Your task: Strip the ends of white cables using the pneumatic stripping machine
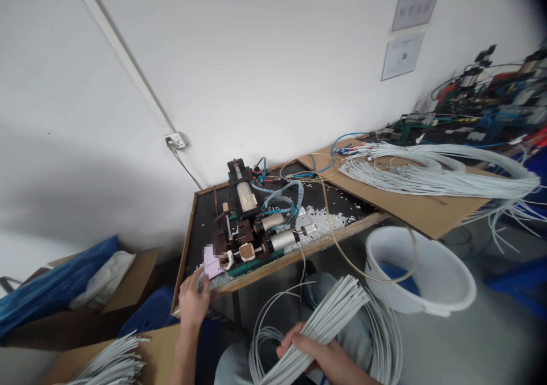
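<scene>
My right hand (318, 355) grips a thick bundle of white cables (325, 325) low in the view; their cut ends fan out up and right, and their loops hang over my lap. My left hand (194, 300) reaches to the front left corner of the black-topped workbench (200, 214) and touches a small pink slip (211, 262). Whether the fingers pinch the slip is unclear. Just behind the slip stands a small pneumatic machine (250, 225) with silver cylinders and blue hoses.
White cable scraps (318, 221) litter the bench. A white bucket (436, 285) stands on the floor at right. A cardboard sheet (431, 208) carries a long white cable bundle (427, 174). Cardboard boxes, blue plastic and more cables (113, 362) lie at left.
</scene>
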Tool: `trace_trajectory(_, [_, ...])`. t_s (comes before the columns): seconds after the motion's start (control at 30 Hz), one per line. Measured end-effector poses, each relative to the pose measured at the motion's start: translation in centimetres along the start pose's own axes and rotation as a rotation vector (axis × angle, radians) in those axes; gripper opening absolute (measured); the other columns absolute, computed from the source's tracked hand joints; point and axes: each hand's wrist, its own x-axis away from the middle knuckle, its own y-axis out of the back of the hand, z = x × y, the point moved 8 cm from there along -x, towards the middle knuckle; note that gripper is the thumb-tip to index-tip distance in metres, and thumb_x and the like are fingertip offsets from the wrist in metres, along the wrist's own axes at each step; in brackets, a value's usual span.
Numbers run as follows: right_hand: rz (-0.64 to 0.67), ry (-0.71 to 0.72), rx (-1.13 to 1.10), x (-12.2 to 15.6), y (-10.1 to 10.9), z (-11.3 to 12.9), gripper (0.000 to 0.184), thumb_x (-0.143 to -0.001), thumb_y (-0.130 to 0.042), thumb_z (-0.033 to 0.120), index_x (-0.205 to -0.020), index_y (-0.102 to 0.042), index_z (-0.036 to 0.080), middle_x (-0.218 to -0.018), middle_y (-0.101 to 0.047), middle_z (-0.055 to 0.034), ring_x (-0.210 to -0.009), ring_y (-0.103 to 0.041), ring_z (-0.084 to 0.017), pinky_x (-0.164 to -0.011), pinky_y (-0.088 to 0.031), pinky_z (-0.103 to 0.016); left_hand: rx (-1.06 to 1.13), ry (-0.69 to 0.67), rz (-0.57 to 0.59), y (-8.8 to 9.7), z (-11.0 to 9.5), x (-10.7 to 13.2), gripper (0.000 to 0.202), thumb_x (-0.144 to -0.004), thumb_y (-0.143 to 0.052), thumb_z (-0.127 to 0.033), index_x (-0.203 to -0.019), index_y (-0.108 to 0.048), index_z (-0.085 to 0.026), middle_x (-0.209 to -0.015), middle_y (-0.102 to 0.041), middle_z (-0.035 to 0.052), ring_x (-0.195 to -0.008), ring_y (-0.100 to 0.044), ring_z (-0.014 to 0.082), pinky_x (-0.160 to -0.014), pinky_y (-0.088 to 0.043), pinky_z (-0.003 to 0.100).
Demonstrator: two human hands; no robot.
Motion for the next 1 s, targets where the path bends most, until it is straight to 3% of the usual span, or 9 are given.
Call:
trace_trajectory(0.13, [-0.012,-0.012,-0.012,0.2,-0.1,0.2,0.033,-0.074,-0.064,0.048,-0.079,-0.072,0.016,-0.088,-0.077,-0.0073,-0.079,-0.068,-0.020,-0.068,-0.044,-0.026,-0.078,0.031,0.021,-1.3,0.7,-0.1,0.042,-0.089,-0.041,-0.035,-0.112,-0.066,-0.009,-0.106,-0.070,0.0184,-0.105,-0.061,0.0349,-0.093,-0.047,0.048])
trace_trajectory(0.3, [-0.015,-0.018,0.013,0.3,-0.1,0.1,0.033,-0.074,-0.063,0.048,-0.079,-0.072,0.016,-0.088,-0.077,-0.0073,-0.081,-0.068,-0.021,-0.070,-0.044,-0.028,-0.064,0.006,0.018,-1.9,0.9,-1.5,0.037,-0.085,-0.041,-0.024,-0.108,-0.067,-0.013,-0.106,-0.070,0.0160,-0.105,-0.061,0.0334,-0.093,-0.047,0.047])
trace_trajectory(0.43, [-0.022,-0.025,-0.006,0.3,0.0,0.2,0.035,-0.073,-0.064,0.050,-0.078,-0.071,0.016,-0.088,-0.077,-0.0072,-0.082,-0.067,-0.021,-0.071,-0.044,-0.029,-0.013,-0.037,-0.008,-1.6,0.9,-1.6,0.032,-0.080,-0.041,-0.019,-0.094,-0.070,-0.016,-0.104,-0.071,0.0129,-0.102,-0.062,0.0287,-0.095,-0.046,0.042])
trace_trajectory(0.77, [-0.014,-0.029,0.037,0.3,-0.1,0.4,0.034,-0.075,-0.062,0.049,-0.079,-0.071,0.016,-0.091,-0.077,-0.0078,-0.082,-0.066,-0.020,-0.069,-0.043,-0.027,0.008,-0.072,-0.043,-1.4,1.2,-1.0,0.029,-0.078,-0.043,-0.018,-0.075,-0.072,-0.020,-0.098,-0.073,0.0104,-0.099,-0.063,0.0283,-0.094,-0.047,0.044])
trace_trajectory(1.0, [-0.022,-0.029,0.035,0.4,0.0,0.4,0.034,-0.077,-0.061,0.049,-0.080,-0.071,0.016,-0.090,-0.077,-0.0074,-0.082,-0.066,-0.020,-0.071,-0.043,-0.027,0.005,-0.066,-0.061,-1.1,1.0,-1.0,0.031,-0.077,-0.042,-0.019,-0.084,-0.072,-0.016,-0.101,-0.072,0.0125,-0.100,-0.063,0.0282,-0.095,-0.046,0.044])
